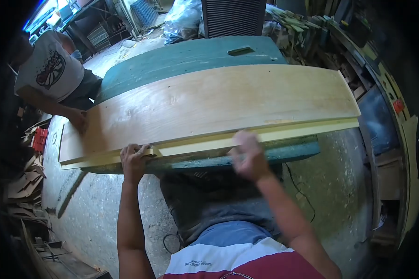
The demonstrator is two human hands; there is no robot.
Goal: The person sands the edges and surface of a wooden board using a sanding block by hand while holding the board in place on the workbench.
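Note:
A long plywood panel [209,100] lies on a teal workbench [139,65], with a pale yellowish wood strip [195,145] running along its near edge. My left hand [133,160] is at that edge, left of the middle, its fingers curled on a small piece of wood [151,151] against the strip. My right hand [248,156] is over the near edge, right of the middle. It is smeared by motion, so I cannot make out its fingers or whether it holds anything.
A co-worker's hand [79,120] rests on the panel's left end. A dark louvred panel [233,17] and plastic-wrapped material [183,21] stand behind the bench. Wood offcuts [25,183] are piled at left, and shelving [390,172] lines the right. A cord [305,197] lies on the floor.

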